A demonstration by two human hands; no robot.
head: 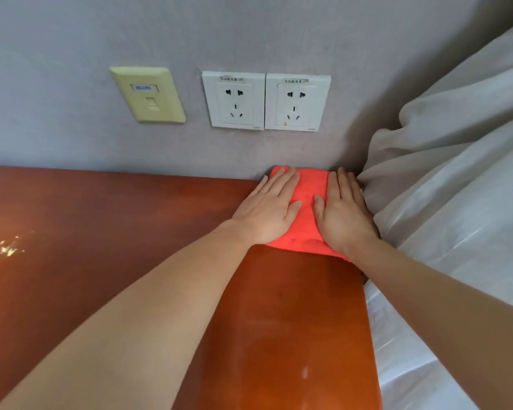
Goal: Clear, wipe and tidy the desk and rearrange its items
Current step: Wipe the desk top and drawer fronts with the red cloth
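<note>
Hands both flat on a folded bright orange-red cleaning cloth (307, 214), which sits in the far right corner of the glossy reddish-brown wooden counter (101, 226), pushed right up against the grey textured wall (71, 54). Left hand (268, 210) covers the left part of the cloth, fingers straight and close together, pointing at the wall, with the thumb stuck out toward the middle. Right hand (342, 213) does the same on the right part, thumb pointing in, so the two thumbs nearly meet over a bare strip of cloth between them. Neither hand is curled round anything, just palms pressing down. Both forearms are bare and reach in from the bottom of the view.

Right next to the right hand hangs a white sheer curtain (456, 173), its folds touching the counter's right edge and bunching at the corner just beside the cloth. On the wall above the cloth are two white plastic power sockets (265, 101) set side by side and touching, each with a small label along the top that I can't read. Left of those, a bit apart, is a cream-yellow network jack plate (148, 94) with a small blue label. There's a bright speckled light patch (11, 247) on the counter well off to the left.
</note>
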